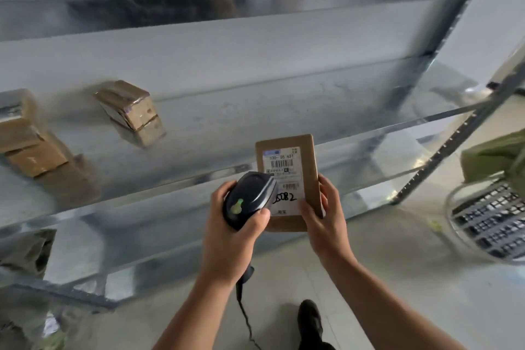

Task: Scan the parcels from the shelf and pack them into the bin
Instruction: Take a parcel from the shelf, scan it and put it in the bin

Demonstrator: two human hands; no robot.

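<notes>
The left hand (227, 236) gripped a dark scanner (250, 199), fingers curled round its body and the thumb lying along its right side beside a green mark on its back. Its cable (244, 310) hung from under the hand towards the floor. The right hand (324, 221) held a flat brown parcel (287, 176) upright by its lower right corner, thumb on the face and fingers wrapped behind the right edge. The parcel was off the shelf (255, 111), held in the air in front of its front edge, right of the middle. Its white label (284, 167) faced the camera, with a barcode near the top and handwritten black marks lower down. The scanner head covered the label's lower left part, touching or just over it; which could not be told. On the shelf, a taped brown box (133, 112) lay near the back, left of the middle, and more boxes (31, 139) were piled at the left end. A wire bin (488, 221) stood on the floor past the shelf's right end, with a green bag (494, 156) at its far side. A dark shoe (311, 318) showed on the floor below the hands.
</notes>
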